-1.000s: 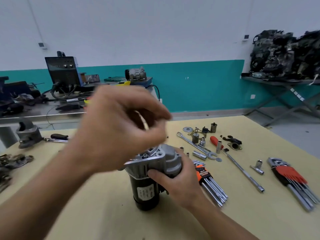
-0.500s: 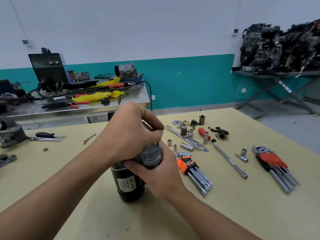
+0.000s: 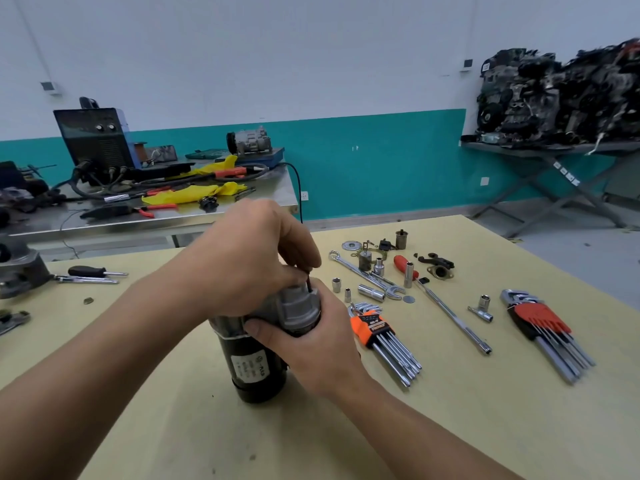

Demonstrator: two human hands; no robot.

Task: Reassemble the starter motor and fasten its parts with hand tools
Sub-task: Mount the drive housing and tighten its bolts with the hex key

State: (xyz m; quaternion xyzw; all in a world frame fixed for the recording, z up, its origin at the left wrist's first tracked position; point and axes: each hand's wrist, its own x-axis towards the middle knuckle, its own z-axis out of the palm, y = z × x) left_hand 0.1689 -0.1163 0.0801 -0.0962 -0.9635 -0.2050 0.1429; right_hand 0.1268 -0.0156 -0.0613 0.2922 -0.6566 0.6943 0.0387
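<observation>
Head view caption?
Left hand pinches a thin dark tool atop the upright starter motor; right hand grips it.

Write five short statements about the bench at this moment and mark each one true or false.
1. The starter motor stands upright on the table. True.
2. The right hand lies flat on the table. False: it grips the motor's grey upper housing.
3. The left hand pinches a thin dark tool at the motor's top. True.
4. The orange hex key set lies left of the motor. False: it lies to its right.
5. The red-handled driver is held in a hand. False: it lies on the table among the sockets.
</observation>
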